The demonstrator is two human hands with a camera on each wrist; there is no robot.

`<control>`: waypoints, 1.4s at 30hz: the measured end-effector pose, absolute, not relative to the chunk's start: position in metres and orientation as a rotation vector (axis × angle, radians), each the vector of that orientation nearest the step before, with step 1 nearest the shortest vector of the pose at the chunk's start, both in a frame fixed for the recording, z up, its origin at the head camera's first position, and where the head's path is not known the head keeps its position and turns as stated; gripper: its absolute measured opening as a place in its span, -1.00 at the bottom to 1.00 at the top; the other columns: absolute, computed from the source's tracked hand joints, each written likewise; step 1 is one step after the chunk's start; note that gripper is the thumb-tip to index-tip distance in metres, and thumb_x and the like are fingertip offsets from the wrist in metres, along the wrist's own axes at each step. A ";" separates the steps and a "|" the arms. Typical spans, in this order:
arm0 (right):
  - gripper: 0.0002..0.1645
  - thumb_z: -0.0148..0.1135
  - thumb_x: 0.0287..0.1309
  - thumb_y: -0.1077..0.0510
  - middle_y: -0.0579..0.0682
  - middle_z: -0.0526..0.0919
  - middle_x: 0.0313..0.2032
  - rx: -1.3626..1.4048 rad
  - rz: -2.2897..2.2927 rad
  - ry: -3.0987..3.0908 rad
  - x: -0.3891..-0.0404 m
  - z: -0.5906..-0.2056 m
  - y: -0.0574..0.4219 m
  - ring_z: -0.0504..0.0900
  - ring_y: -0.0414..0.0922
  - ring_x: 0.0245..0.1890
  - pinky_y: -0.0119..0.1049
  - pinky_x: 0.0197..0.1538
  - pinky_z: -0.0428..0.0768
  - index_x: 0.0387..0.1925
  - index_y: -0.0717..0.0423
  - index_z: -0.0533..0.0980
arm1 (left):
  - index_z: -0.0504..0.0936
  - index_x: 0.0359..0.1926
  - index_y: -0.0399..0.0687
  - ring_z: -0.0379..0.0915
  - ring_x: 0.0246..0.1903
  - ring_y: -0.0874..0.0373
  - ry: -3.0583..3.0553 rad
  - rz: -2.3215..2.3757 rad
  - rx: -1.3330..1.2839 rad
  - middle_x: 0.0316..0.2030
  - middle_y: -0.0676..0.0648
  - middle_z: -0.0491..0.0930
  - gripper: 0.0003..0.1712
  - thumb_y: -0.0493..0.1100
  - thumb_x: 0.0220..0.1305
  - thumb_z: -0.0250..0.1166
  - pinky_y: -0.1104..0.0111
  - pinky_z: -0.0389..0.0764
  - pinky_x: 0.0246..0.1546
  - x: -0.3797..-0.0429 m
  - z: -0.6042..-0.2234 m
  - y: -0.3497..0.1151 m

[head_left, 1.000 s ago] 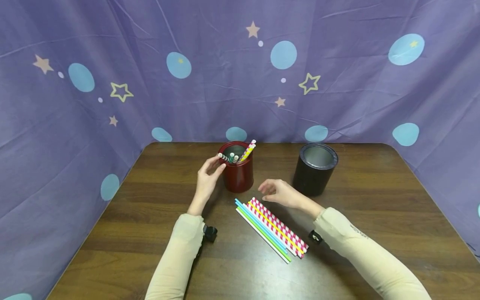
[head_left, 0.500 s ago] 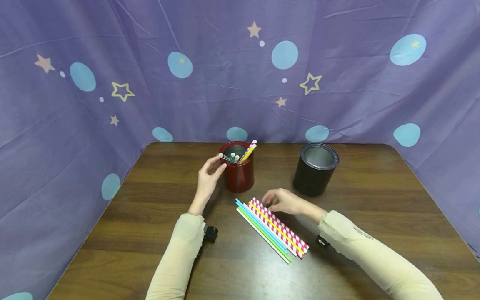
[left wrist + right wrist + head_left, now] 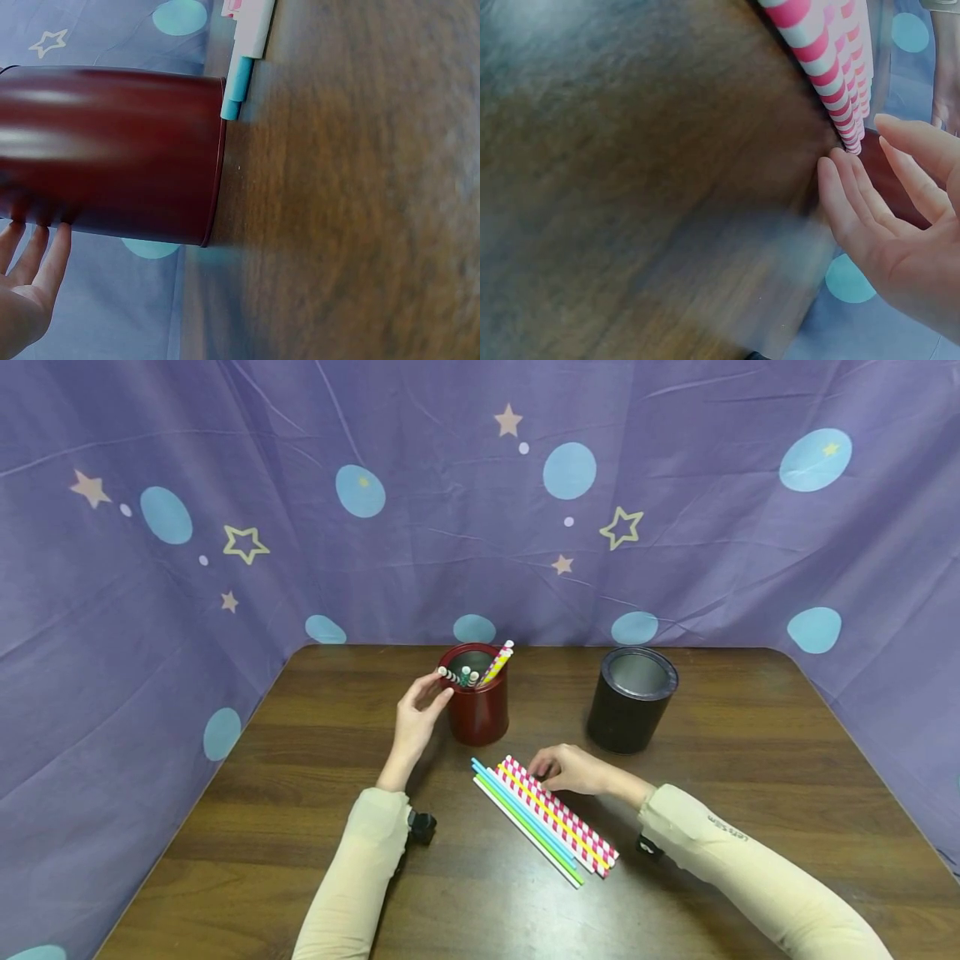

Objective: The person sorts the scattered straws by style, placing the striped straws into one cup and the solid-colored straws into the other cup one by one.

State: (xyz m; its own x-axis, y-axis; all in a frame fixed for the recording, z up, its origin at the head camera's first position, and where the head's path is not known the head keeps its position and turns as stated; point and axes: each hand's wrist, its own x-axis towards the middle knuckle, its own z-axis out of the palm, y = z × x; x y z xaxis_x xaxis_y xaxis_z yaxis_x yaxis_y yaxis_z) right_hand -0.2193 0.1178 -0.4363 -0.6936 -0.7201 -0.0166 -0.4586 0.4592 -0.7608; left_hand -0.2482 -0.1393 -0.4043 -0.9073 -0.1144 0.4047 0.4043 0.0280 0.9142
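Note:
My left hand (image 3: 414, 718) touches the left side of a dark red can (image 3: 477, 718) near its rim, thumb in front. In the left wrist view, the fingertips of that hand (image 3: 34, 292) rest fairly straight against the can wall (image 3: 112, 150). Several paper straws (image 3: 495, 664) lean inside the can. In front of it lies a row of straws: pink-and-white checked ones, a yellow straw (image 3: 553, 815), blue straws (image 3: 523, 814) and a green straw (image 3: 528, 832). My right hand (image 3: 573, 770) hovers at the upper right edge of the row; the right wrist view shows its thumb apart from its fingers, beside striped straws (image 3: 832, 75).
A black can (image 3: 628, 714) stands upright at the right, behind my right hand; nothing shows in its mouth. The wooden table (image 3: 300, 827) ends at a purple patterned curtain (image 3: 450, 502).
My right hand has come down and slightly right, from above the straws' far ends to their right edge. My left hand stays at the red can.

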 end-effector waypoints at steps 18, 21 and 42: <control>-0.81 0.23 -0.08 0.36 0.02 0.55 -0.46 -1.058 -1.080 2.369 -0.221 -0.447 0.119 0.51 -0.20 -0.45 -0.47 -0.39 0.52 -0.31 0.25 0.54 | 0.44 -0.05 -0.45 0.42 -0.13 0.32 -1.952 -1.930 -0.282 0.01 -0.35 0.42 -0.64 -0.43 0.07 0.20 0.48 0.46 -0.10 -0.248 -0.405 -0.140; -0.81 0.24 -0.09 0.36 0.02 0.54 -0.48 -1.043 -1.077 2.367 -0.220 -0.447 0.119 0.49 -0.23 -0.49 -0.48 -0.43 0.50 -0.32 0.25 0.54 | 0.44 -0.05 -0.44 0.42 -0.14 0.31 -1.957 -1.926 -0.280 0.00 -0.34 0.42 -0.64 -0.42 0.07 0.20 0.48 0.47 -0.10 -0.248 -0.405 -0.140; -0.78 0.29 -0.18 0.37 -0.02 0.52 -0.56 -1.072 -0.986 2.482 -0.223 -0.449 0.119 0.48 -0.27 -0.56 -0.51 -0.49 0.45 -0.36 0.19 0.56 | 0.44 -0.05 -0.46 0.42 -0.12 0.34 -1.959 -1.916 -0.297 0.01 -0.35 0.42 -0.63 -0.43 0.08 0.20 0.42 0.45 -0.04 -0.248 -0.404 -0.139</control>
State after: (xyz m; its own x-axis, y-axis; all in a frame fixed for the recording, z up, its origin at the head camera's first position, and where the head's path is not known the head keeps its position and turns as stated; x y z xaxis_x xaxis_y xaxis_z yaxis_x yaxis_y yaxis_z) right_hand -0.2225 0.1188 -0.4487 -0.6926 -0.7208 0.0260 -0.5423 0.4967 -0.6776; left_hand -0.2478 -0.1391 -0.4038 -0.9042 -0.1137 0.4118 0.4091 0.0468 0.9113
